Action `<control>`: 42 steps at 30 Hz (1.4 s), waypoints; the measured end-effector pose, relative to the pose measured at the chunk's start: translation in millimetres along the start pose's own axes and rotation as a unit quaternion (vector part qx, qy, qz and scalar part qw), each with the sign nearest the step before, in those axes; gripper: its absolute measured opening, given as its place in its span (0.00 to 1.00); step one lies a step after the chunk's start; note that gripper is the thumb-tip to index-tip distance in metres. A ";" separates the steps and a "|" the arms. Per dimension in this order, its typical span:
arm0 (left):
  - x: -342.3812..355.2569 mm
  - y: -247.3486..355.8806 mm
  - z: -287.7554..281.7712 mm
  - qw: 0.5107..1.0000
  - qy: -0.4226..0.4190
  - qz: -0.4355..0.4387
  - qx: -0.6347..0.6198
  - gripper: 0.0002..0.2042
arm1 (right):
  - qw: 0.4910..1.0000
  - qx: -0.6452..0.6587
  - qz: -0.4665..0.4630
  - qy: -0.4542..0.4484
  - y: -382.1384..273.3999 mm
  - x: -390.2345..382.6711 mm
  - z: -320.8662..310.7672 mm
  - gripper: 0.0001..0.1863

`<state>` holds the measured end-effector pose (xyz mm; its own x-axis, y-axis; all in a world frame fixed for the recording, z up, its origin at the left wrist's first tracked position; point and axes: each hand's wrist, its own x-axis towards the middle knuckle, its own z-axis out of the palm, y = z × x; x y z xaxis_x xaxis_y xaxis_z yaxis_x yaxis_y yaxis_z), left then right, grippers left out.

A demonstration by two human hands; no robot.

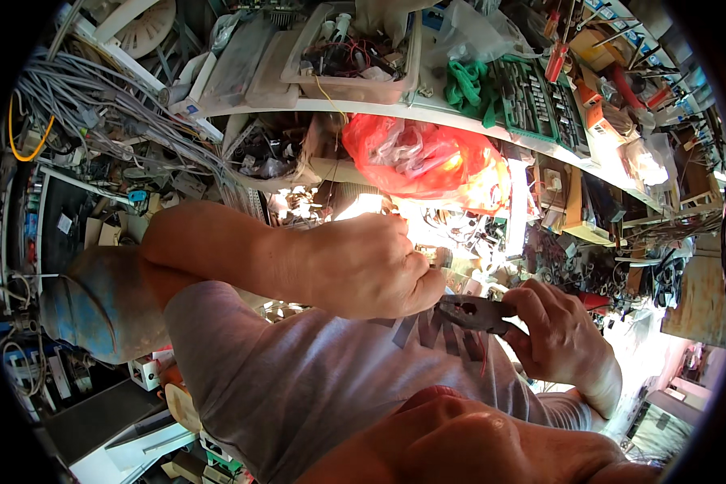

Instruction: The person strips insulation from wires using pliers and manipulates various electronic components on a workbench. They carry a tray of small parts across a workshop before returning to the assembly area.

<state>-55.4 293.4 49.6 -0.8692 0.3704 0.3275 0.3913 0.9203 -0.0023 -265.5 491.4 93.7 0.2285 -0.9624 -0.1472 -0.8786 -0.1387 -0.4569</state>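
My left hand (367,266) is closed in a fist, its back turned up, in the middle of the picture. What its fingers hold, if anything, is hidden behind the thumb and knuckles. My right hand (569,335) grips a pair of dark pliers (477,315) by the handle end. The plier jaws point left and reach close to the left thumb; whether they bite on anything there is too small to tell. A thin red wire (484,355) hangs just below the pliers.
Beyond my hands runs a white shelf edge (298,106). On it stand a clear plastic bin (407,90) of wires and parts, and a green socket set case (540,101). A red plastic bag (427,161) bulges below. Grey cables (89,105) pile up at the left.
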 end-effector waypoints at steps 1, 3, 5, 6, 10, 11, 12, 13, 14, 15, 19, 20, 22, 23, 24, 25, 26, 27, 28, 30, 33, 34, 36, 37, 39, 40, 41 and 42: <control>0.8 2.6 -0.5 1.000 -0.009 0.008 -0.016 0.07 | 0.996 0.076 -0.002 -0.049 2.5 0.6 -3.1 0.16; 3.9 0.8 -0.4 1.000 -0.005 0.019 -0.019 0.06 | 0.964 0.224 -0.001 -0.144 9.5 0.9 -8.9 0.16; 8.4 -5.0 -0.2 1.000 0.009 0.021 -0.003 0.06 | 0.987 0.150 -0.012 -0.059 14.3 -1.8 0.9 0.15; 10.2 -6.1 -0.5 1.000 0.007 0.019 -0.003 0.07 | 0.995 0.096 -0.011 -0.019 12.8 -1.5 3.5 0.15; 10.1 -25.8 -8.4 0.987 -0.098 0.040 -0.117 0.08 | 0.962 0.118 0.093 -0.227 36.3 -31.9 -32.0 0.15; -9.3 -49.6 -32.0 0.977 -0.147 -0.135 -0.079 0.08 | 0.919 0.150 0.151 -0.331 51.1 -53.6 -48.9 0.14; -47.0 -84.4 -41.2 0.956 -0.128 -0.265 -0.003 0.05 | 0.965 0.111 0.229 -0.056 85.4 -92.1 -27.3 0.13; -72.3 -105.6 -42.8 0.915 -0.075 -0.395 0.041 0.08 | 0.941 0.099 0.308 0.097 106.1 -112.8 -9.3 0.12; -83.0 -105.1 -35.3 0.878 -0.048 -0.476 -0.012 0.12 | 0.897 0.092 0.360 0.239 117.3 -122.8 -4.4 0.11; -90.3 -122.8 -33.3 0.873 -0.008 -0.488 -0.006 0.13 | 0.860 0.087 0.439 0.246 142.6 -125.3 -14.0 0.11; -57.5 -177.0 1.6 0.881 0.007 -0.456 -0.128 0.18 | 0.877 0.348 0.279 0.180 200.0 -64.8 15.6 0.09; -56.1 -183.4 3.7 0.871 0.038 -0.470 -0.133 0.19 | 0.879 0.374 0.256 0.146 192.5 -36.2 20.3 0.09; -58.7 -191.8 6.4 0.847 0.093 -0.503 -0.142 0.20 | 0.879 0.420 0.211 0.075 184.9 14.0 37.1 0.10; -64.1 -197.0 6.0 0.830 0.117 -0.518 -0.170 0.20 | 0.878 0.437 0.193 0.042 181.8 34.3 43.9 0.11; -72.4 -202.5 5.7 0.812 0.137 -0.532 -0.198 0.21 | 0.862 0.469 0.189 0.032 174.8 55.0 49.5 0.11; -81.0 -206.9 6.3 0.791 0.155 -0.546 -0.228 0.22 | 0.845 0.501 0.187 0.021 166.5 74.6 53.7 0.11; -89.8 -208.0 7.1 0.787 0.187 -0.531 -0.253 0.22 | 0.838 0.520 0.165 0.009 159.2 94.8 54.0 0.12; -98.9 -208.1 10.0 0.780 0.201 -0.538 -0.248 0.22 | 0.831 0.538 0.143 -0.004 154.0 114.5 53.6 0.12; -108.5 -208.3 12.6 0.773 0.216 -0.545 -0.241 0.22 | 0.834 0.543 0.099 0.001 154.8 134.5 57.2 0.13; -123.3 -207.9 15.9 0.748 0.238 -0.566 -0.251 0.20 | 0.844 0.529 0.087 0.019 141.6 170.7 54.7 0.17; -147.3 -213.5 25.6 0.733 0.293 -0.551 -0.270 0.18 | 0.834 0.542 0.097 0.027 131.8 228.7 53.7 0.20; -154.3 -216.4 27.2 0.726 0.298 -0.556 -0.274 0.16 | 0.798 0.597 0.085 -0.016 138.9 247.8 55.4 0.20; -167.0 -221.8 29.3 0.712 0.309 -0.563 -0.284 0.15 | 0.693 0.716 0.080 -0.023 134.1 277.0 60.2 0.20; -172.0 -225.1 30.1 0.709 0.308 -0.567 -0.284 0.15 | 0.635 0.768 0.078 -0.025 133.3 290.0 61.3 0.20; -182.8 -230.1 32.2 0.702 0.307 -0.577 -0.283 0.14 | 0.509 0.856 -0.011 -0.086 145.9 309.4 67.0 0.17; -187.5 -232.4 34.6 0.698 0.313 -0.579 -0.283 0.14 | 0.469 0.880 0.000 -0.079 143.5 317.5 68.2 0.17; -190.8 -235.2 37.7 0.693 0.319 -0.581 -0.283 0.14 | 0.428 0.901 0.011 -0.070 141.5 324.5 69.7 0.17; -194.2 -239.3 40.0 0.689 0.325 -0.583 -0.282 0.14 | 0.363 0.929 -0.021 -0.069 139.6 329.7 74.4 0.21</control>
<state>7.7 6.3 -51.3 -0.4446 -0.8830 0.1505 -0.2433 0.2807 0.9284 -281.6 172.2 -83.9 0.3570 -0.9298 -0.0891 0.8970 0.3679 -0.2451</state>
